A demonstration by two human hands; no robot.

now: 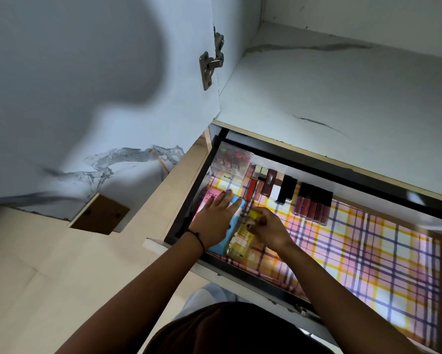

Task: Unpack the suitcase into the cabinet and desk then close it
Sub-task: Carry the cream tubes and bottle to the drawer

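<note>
Mid-unpack, stocking drawer [355, 251]: pressed open left hand [216, 221] flat on blue bottle [226, 240], gripped yellow bottle [241, 241] near cap with right hand [268, 228], both at front-left corner; probably needed seating it beside blue, then release; suitcase unseen.

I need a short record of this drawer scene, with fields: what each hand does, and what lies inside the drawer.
left hand: lies flat on the blue bottle, fingertips on the pink box
right hand: grips the yellow bottle near its cap
drawer: open, lined with plaid liner
back row: lip glosses side by side
back left corner: clear box
</note>
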